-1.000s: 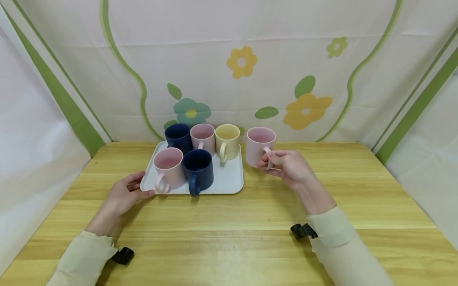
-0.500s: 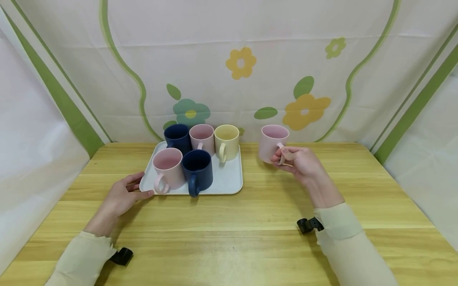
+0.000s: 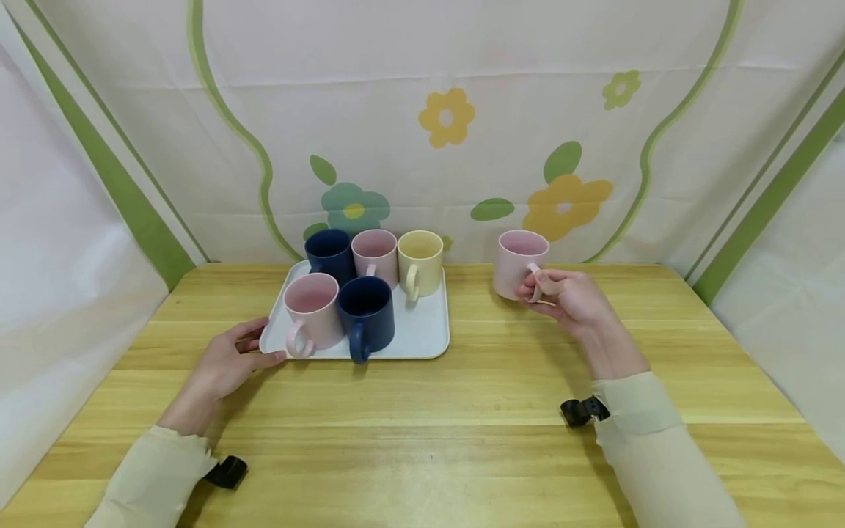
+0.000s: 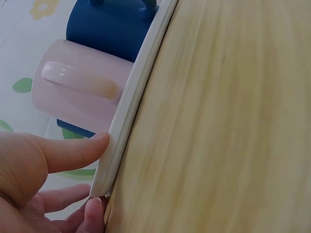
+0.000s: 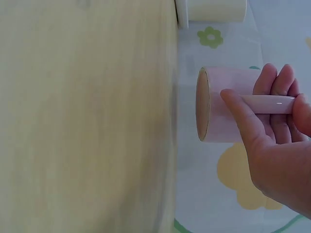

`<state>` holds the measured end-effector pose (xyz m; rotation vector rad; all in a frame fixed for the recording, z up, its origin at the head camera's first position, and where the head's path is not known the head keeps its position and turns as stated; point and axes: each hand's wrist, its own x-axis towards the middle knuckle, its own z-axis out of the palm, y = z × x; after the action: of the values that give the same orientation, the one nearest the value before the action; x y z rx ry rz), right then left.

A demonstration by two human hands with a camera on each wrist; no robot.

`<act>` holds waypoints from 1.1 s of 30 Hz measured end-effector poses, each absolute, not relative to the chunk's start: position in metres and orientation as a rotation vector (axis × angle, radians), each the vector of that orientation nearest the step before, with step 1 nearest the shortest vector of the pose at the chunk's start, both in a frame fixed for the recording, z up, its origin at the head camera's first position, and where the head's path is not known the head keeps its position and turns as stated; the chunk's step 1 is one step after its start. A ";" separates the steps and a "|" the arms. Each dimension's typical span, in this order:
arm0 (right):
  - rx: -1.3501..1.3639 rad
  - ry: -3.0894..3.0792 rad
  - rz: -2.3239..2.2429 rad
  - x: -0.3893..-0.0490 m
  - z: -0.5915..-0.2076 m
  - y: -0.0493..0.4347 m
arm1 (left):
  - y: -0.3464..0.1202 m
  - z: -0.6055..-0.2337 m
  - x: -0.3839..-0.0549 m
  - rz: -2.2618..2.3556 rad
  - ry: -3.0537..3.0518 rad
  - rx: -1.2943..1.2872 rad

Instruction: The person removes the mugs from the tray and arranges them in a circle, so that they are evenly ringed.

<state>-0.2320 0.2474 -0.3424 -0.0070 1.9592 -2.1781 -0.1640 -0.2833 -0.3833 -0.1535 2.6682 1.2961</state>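
My right hand [image 3: 577,301] holds a pink mug [image 3: 511,264] by its handle, to the right of the tray. In the right wrist view the mug [image 5: 228,80] hangs upright above the table, its bottom showing. At the near left corner of a white tray [image 3: 422,334], my left hand [image 3: 221,359] grips the edge. Its thumb [image 4: 80,151] presses the rim while the other fingers bend around the corner. On the tray stand a front pink mug [image 3: 320,323], a front navy mug [image 3: 370,319], a back navy mug [image 3: 326,249], a back pink mug [image 3: 376,257] and a yellow mug [image 3: 422,264].
The wooden table [image 3: 409,440] ends at a white cloth backdrop [image 3: 370,125] with printed flowers close behind the tray. Cloth also hangs along the left and right sides. A black strap device [image 3: 584,411] sits at the right wrist, another black device [image 3: 227,471] at the left.
My right hand has carried the pink mug to the right, away from the tray, and slightly back. The left hand, the tray and the mugs on it have stayed in place.
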 end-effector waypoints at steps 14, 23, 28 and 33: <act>-0.064 1.900 -2.222 -0.233 -0.344 0.264 | -0.285 -0.379 -0.160 1.290 2.679 -0.141; -0.099 1.910 -2.163 -0.246 -0.346 0.273 | -0.285 -0.381 -0.159 1.300 2.667 -0.150; -0.089 1.848 -2.189 -0.254 -0.350 0.281 | -0.284 -0.383 -0.160 1.302 2.682 -0.142; -0.085 1.819 -2.189 -0.260 -0.353 0.292 | -0.282 -0.384 -0.162 1.311 2.689 -0.150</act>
<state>-0.2598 0.2919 -0.3533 -0.0848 1.8189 -2.1887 -0.1618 -0.2818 -0.3844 -0.1499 2.6891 1.3106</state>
